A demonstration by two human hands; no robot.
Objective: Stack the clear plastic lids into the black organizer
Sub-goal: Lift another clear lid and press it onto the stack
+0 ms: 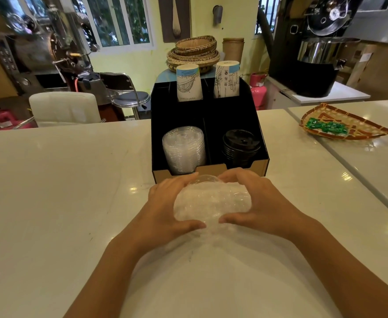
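A bunch of clear plastic lids (212, 201) rests on the white counter just in front of the black organizer (158, 143). My left hand (167, 204) cups its left side and my right hand (260, 200) cups its right side, fingers curled around the lids. Inside the organizer's front left compartment leans a stack of clear lids (183, 149). The front right compartment holds a stack of black lids (241, 145). Two stacks of printed paper cups (189, 82) stand in the back compartments.
The white counter (50, 191) stretches left and right of my hands. A woven tray with green packets (342, 126) lies at the right. Behind the counter are a white chair (64, 109), a stool, baskets (194, 53) and dark machines.
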